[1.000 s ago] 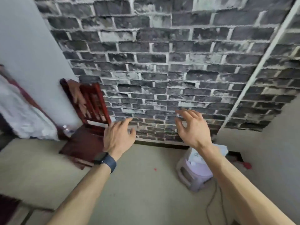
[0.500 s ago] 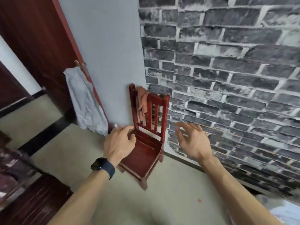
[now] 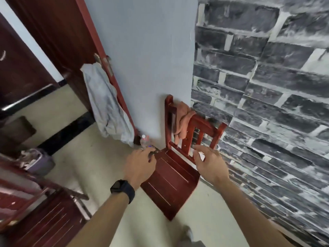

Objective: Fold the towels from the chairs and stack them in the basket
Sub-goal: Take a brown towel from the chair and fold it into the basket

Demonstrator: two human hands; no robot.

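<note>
Pale grey plain wall (image 3: 142, 50) centre, meets grey brick-pattern wall (image 3: 267, 104) at right. Dark red wooden door (image 3: 58, 38) left of plain wall, metal handle (image 3: 101, 59) at its edge, grey cloth (image 3: 106, 107) hanging from handle. Beige floor (image 3: 80, 157), black strip (image 3: 65, 132) across doorway. Clear plastic bottle (image 3: 145, 139) on floor by wall base. Purple bin (image 3: 38, 162) at left. Dark red wooden furniture (image 3: 41, 220) lower left, blurred. Even soft light.

Both forearms bare, no sleeves in view. Left hand (image 3: 139, 165): ring on one finger; dark smartwatch (image 3: 122, 190), black square face, navy band, on wrist. Right hand (image 3: 210, 164): nothing worn.
</note>
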